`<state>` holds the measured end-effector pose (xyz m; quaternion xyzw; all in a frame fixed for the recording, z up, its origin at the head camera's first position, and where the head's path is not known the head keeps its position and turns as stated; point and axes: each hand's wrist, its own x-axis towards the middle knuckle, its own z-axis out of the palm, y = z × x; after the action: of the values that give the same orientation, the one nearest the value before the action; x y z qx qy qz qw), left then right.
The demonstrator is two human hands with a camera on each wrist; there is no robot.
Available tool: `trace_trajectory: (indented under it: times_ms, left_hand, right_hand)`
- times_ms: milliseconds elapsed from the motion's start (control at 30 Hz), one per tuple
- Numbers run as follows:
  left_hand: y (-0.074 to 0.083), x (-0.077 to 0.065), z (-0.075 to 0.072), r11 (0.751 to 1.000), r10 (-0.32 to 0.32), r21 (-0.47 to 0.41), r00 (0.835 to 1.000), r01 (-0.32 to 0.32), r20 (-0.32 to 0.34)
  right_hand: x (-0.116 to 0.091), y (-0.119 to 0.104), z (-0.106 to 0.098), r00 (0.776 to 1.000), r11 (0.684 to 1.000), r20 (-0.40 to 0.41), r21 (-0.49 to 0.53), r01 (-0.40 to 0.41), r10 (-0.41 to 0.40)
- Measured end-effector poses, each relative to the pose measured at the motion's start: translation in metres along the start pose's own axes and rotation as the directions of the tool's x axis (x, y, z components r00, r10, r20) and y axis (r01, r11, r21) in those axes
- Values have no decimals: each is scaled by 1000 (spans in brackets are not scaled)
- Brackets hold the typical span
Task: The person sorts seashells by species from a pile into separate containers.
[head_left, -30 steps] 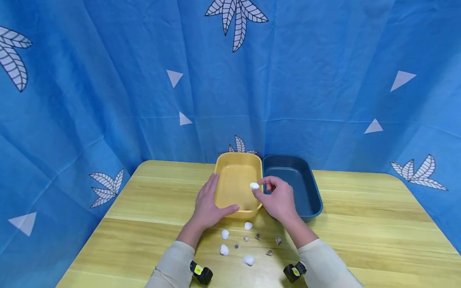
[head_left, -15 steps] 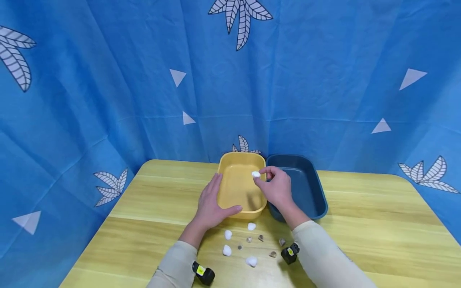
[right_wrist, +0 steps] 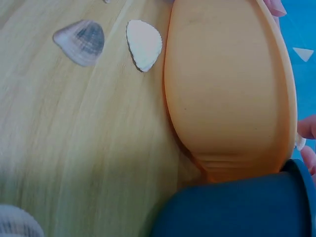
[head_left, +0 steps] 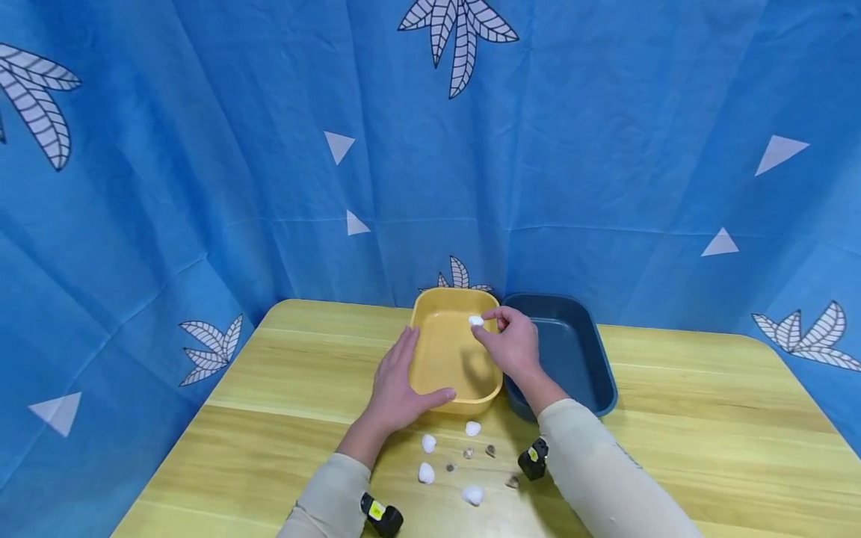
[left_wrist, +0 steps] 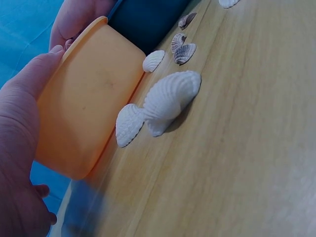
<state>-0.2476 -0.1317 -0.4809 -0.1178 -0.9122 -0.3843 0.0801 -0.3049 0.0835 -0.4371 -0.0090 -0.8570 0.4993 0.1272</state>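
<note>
In the head view my right hand (head_left: 516,345) pinches a small white seashell (head_left: 476,321) between thumb and fingertips, over the inside of a yellow plastic bin (head_left: 457,407). My left hand (head_left: 395,392) lies along that bin's left side with its fingers straight and its thumb at the near rim. Only a sliver of the held shell (right_wrist: 300,142) shows past the bin's rim in the right wrist view. Several white seashells, one of them a large ribbed shell (left_wrist: 170,98), lie on the table in front of the bin. Smaller brownish seashells (right_wrist: 83,42) are scattered among them.
Right beside the yellow bin stands a dark blue bin (head_left: 568,359), partly covered by my right forearm. Both bins sit near the back edge of a wooden table (head_left: 706,418). Behind it hangs a blue curtain (head_left: 605,149) with leaf and triangle prints.
My right hand has moved farther back with the white seashell, over the yellow bin's inside. The left hand keeps its place on the bin. The head view has shifted slightly.
</note>
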Motion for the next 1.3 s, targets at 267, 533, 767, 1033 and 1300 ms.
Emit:
trace_trajectory:
  times_ms: [267, 533, 767, 1033, 1300]
  left_hand:
    - [0, -1, 1, 1000, 13, 5, 1000, -13, 1]
    - [1, 1, 0, 1000, 18, 9, 1000, -18, 0]
    - [1, 0, -1, 1000, 15, 12, 1000, -15, 9]
    - [1, 1, -1, 1000, 8, 12, 1000, -8, 6]
    - [1, 0, -2, 1000, 14, 25, 1000, -15, 14]
  right_hand:
    - [-1, 8, 5, 999, 998, 11, 37, -51, 50]
    - [0, 12, 4, 999, 997, 25, 63, -37, 36]
    - [3, 12, 3, 994, 996, 72, 36, -85, 83]
    - [5, 11, 4, 992, 994, 73, 43, -105, 102]
    - [4, 12, 4, 992, 994, 76, 40, -104, 101]
